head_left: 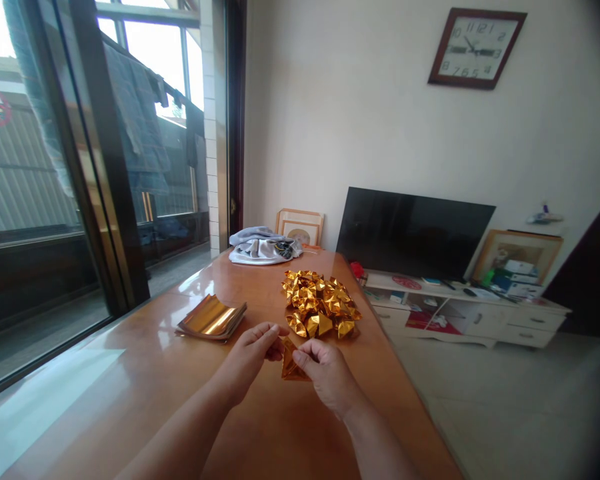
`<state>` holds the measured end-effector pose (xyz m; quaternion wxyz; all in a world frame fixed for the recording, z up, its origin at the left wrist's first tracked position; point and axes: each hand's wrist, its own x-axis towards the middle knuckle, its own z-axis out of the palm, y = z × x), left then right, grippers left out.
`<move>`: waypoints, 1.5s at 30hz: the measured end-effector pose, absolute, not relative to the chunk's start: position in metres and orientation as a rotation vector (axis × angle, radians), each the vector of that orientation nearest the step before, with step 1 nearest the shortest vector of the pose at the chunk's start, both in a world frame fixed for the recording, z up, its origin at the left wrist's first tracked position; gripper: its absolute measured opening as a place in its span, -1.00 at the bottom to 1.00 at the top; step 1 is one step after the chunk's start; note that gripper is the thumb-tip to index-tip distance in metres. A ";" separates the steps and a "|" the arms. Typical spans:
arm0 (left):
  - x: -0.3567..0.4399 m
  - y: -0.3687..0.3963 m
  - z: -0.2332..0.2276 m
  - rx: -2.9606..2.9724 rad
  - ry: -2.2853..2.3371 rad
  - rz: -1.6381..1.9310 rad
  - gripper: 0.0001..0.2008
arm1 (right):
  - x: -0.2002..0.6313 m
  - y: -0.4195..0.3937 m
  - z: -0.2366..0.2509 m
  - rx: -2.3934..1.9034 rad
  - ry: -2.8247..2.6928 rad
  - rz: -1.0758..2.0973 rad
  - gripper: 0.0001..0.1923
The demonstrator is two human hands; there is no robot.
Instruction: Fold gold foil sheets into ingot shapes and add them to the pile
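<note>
Right now both of your hands pinch one gold foil piece [291, 363] just above the wooden table [130, 400]. Your left hand [253, 353] closes thumb and fingertips on its upper left corner, and your right hand [325, 370] closes on its right edge, so neither hand is spread at all; the fingers are drawn in tight on the sheet. The piece looks partly folded, creased to a point at the top, though the exact fold is too small to make out.

What could spoil it, as I judge: the foil is thin and shiny, so a hard pinch could leave a stray crease or tear it at the corner, and a loose pinch could let it slip and the fold spring open.

Just beyond your fingers lies a heap of folded gold pieces [319, 303], close enough that a careless sweep of your right hand would scatter them. Off to your left sits a stack of flat gold sheets [213, 319], near the table's window side. Farther back a bundle of grey cloth [263, 245] rests at the far end.
</note>
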<state>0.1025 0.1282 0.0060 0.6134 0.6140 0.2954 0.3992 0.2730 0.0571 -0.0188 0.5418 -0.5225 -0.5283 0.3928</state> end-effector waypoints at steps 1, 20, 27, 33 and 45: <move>0.102 0.128 0.007 1.396 0.668 0.924 -0.64 | 0.273 0.057 -0.019 -1.220 -1.238 0.959 -0.62; 0.106 0.122 0.007 1.369 0.566 0.979 -0.79 | 0.268 0.054 -0.017 -1.148 -1.149 0.971 -0.70; 0.114 0.123 -0.006 1.614 0.620 1.155 -0.86 | 0.269 0.056 -0.020 -1.199 -1.165 0.752 -0.69; 0.118 0.121 -0.011 1.616 0.668 1.155 -0.83 | 0.256 0.050 -0.007 -1.187 -1.183 0.646 -0.70; 0.123 0.121 -0.018 1.528 0.766 1.224 -0.78 | 0.250 0.056 -0.027 -1.252 -1.230 0.504 -0.71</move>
